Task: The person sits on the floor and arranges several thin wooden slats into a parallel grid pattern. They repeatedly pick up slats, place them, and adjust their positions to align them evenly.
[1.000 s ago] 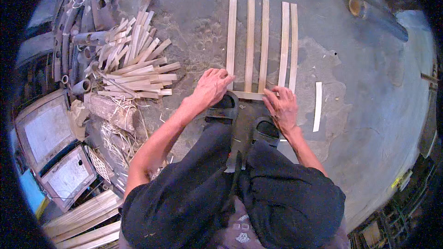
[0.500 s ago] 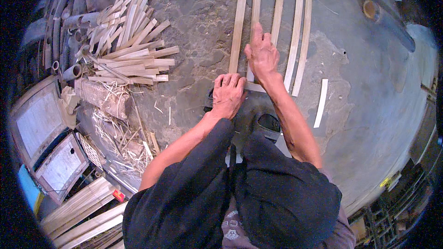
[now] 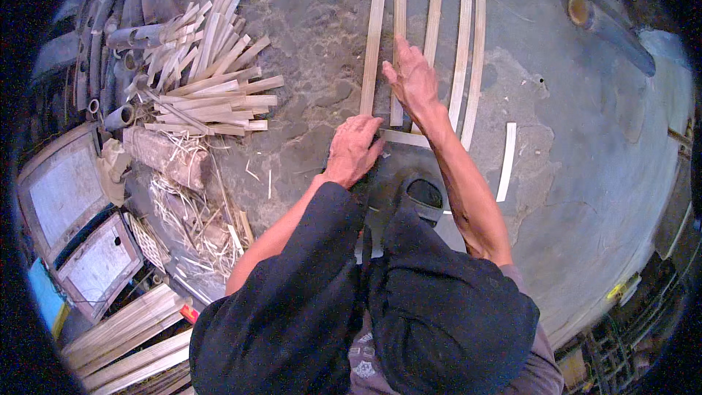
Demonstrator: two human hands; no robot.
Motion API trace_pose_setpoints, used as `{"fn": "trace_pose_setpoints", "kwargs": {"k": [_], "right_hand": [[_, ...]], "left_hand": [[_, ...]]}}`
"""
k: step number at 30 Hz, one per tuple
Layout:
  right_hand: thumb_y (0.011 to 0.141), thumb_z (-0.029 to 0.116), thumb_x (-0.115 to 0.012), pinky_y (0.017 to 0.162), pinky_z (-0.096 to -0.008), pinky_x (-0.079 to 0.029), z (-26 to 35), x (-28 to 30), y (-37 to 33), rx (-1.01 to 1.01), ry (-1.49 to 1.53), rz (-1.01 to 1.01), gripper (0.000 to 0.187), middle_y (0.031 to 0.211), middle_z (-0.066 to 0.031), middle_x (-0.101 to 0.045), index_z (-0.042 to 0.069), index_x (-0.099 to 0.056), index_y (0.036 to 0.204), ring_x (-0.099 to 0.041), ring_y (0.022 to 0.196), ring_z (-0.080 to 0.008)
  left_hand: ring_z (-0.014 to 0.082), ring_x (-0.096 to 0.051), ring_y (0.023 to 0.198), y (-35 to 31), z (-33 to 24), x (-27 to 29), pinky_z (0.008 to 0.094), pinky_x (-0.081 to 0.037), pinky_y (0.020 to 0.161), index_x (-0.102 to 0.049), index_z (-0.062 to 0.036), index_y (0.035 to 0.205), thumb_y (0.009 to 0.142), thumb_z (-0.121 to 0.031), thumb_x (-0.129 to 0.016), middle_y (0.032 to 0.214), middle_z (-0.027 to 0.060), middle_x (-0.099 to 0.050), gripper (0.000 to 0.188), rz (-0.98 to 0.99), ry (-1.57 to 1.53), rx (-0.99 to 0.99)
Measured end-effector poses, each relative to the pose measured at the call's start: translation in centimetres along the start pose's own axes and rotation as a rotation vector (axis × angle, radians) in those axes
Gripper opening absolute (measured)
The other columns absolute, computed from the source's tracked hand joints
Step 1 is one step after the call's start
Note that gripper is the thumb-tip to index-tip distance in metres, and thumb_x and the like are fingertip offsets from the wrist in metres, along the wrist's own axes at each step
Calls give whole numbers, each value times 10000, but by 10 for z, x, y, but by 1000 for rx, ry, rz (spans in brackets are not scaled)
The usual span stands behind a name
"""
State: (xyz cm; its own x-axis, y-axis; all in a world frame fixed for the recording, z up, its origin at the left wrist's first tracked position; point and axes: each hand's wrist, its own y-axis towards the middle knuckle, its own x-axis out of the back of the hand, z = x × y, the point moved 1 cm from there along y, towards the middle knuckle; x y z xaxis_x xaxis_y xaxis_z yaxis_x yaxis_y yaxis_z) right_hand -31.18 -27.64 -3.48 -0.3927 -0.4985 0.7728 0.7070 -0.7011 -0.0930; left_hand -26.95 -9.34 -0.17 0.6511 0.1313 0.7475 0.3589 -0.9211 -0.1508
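Note:
Several long pale bamboo strips lie side by side on the floor, pointing away from me. My left hand [image 3: 353, 148] rests at the near end of the leftmost strip [image 3: 373, 44], its fingers bent loosely and its thumb apart. Over the second strip [image 3: 399, 1] reaches my right hand [image 3: 415, 82], index finger stretched out and touching or just above it. This hand and its forearm partly cover the third strip [image 3: 433, 22]. Two more strips [image 3: 460, 58] lie to the right. Near my hands a short strip [image 3: 406, 137] lies crosswise.
A heap of cut strips [image 3: 212, 95] spreads at left, by bamboo tubes [image 3: 121, 117] and shavings [image 3: 183, 201]. One short white strip [image 3: 507, 161] lies to the right. A thick tube [image 3: 610, 33] stands far right. Long slats [image 3: 128, 329] and framed panels [image 3: 62, 186] are lower left.
My left thumb has spread away from the fingers, and that hand sits slightly more to the left. The right hand has shifted a little left along with the view; the strips keep their layout.

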Motion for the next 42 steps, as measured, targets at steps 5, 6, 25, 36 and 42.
{"fn": "trace_pose_setpoints", "kwargs": {"k": [5, 6, 25, 36, 42], "right_hand": [[899, 299, -597, 773, -504, -519, 18, 10, -26, 103, 341, 151, 332, 969, -224, -635, 41, -619, 1106, -632, 907, -417], [902, 300, -593, 771, -507, -518, 22, 10, -37, 100, 395, 251, 298, 931, -225, -642, 42, -650, 1039, -634, 897, -418], [946, 195, -549, 712, -448, -434, 96, -22, 43, 823, 199, -283, 185, 854, -160, -551, 33, -565, 857, -544, 828, -334], [957, 190, -573, 662, -449, -428, 167, -65, 5, 570, 473, -25, 212, 790, -201, -544, 10, -570, 845, -508, 715, -342], [948, 204, -570, 773, -429, -492, 159, -108, -89, 533, 564, 414, 221, 924, -183, -618, 29, -658, 1050, -606, 854, -348]], "left_hand": [[286, -649, 983, 3, -8, 54, 375, -505, 870, -602, 12, 1126, 874, -72, -617, 1049, 171, -656, 266, -143, -308, 177], [249, -665, 945, 3, -13, 64, 347, -512, 855, -612, 15, 1124, 906, -102, -601, 1026, 162, -674, 248, -154, -399, 254], [336, -586, 1044, -85, -139, 150, 413, -467, 925, -539, -26, 1267, 931, -244, -594, 1116, 170, -610, 405, 533, -426, -220], [318, -465, 1279, -129, -112, 138, 415, -362, 1083, -415, -60, 1404, 922, -394, -585, 1368, 152, -507, 611, 665, -542, -40], [265, -579, 1160, -125, -74, 129, 378, -442, 981, -532, -54, 1313, 902, -266, -636, 1232, 137, -614, 473, 461, -640, 27]]}}
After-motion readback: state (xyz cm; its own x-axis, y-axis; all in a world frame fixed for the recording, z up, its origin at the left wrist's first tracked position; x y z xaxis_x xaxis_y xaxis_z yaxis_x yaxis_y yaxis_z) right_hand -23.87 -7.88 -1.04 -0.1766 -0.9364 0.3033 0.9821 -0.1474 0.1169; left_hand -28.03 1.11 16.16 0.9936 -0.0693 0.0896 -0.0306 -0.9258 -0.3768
